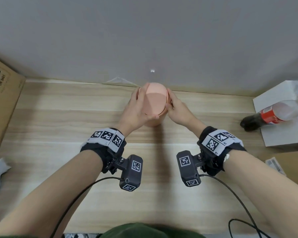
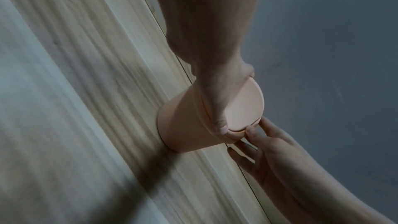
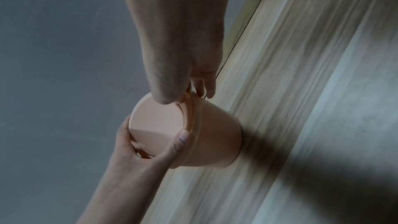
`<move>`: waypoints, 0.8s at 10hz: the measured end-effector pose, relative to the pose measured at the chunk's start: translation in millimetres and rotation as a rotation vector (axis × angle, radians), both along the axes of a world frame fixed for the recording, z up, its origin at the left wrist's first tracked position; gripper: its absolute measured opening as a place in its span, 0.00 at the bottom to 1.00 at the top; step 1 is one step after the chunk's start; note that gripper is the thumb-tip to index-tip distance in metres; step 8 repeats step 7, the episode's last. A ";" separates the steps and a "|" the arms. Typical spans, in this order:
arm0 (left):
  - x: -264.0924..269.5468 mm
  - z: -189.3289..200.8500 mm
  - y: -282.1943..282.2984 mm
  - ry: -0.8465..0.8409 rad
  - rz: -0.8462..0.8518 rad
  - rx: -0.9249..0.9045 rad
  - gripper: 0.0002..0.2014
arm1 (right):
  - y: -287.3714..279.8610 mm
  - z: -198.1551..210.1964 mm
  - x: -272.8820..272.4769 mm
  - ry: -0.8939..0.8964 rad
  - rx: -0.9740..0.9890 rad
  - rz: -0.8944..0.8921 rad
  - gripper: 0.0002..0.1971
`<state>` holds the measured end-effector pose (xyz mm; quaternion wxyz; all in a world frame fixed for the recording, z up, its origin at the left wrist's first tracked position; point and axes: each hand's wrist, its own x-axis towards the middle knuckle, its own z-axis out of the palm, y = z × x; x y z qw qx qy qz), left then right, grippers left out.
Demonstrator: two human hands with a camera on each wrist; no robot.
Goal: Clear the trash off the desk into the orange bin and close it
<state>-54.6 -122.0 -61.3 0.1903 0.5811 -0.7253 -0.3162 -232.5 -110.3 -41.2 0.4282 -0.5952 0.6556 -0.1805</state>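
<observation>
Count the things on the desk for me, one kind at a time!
Orange bin: 1
Cola bottle: 1
White box: 1
Cardboard box: 1
Hands: 2, left hand and right hand, both gripping the bin
Total: 6

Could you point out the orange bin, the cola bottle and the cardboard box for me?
Bin point(image 1: 153, 100), head view, on its lid.
Bottle point(image 1: 269, 115), head view, on its red label.
Box point(image 1: 2, 100), head view, on its side wall.
</observation>
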 end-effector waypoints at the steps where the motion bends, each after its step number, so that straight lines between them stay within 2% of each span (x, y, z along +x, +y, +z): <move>1: -2.0 -0.8 -6.9 0.024 0.007 0.002 0.59 | -7.4 -4.3 -2.7 -0.003 0.009 -0.002 0.31; 3: -6.1 1.3 -8.6 0.015 -0.003 0.040 0.60 | -4.7 -4.0 -1.3 -0.006 0.035 -0.021 0.31; 5: 9.3 8.0 -8.6 0.046 -0.098 0.185 0.65 | -3.7 6.4 -2.6 -0.038 0.084 -0.026 0.31; 6: 28.6 14.3 6.1 0.106 -0.040 0.189 0.58 | 7.9 13.4 -4.3 -0.067 0.101 -0.074 0.32; 7: 54.4 6.8 28.8 0.190 0.143 0.213 0.43 | 24.0 18.2 -5.5 -0.055 0.089 -0.162 0.26; 8: 54.4 6.8 28.8 0.190 0.143 0.213 0.43 | 24.0 18.2 -5.5 -0.055 0.089 -0.162 0.26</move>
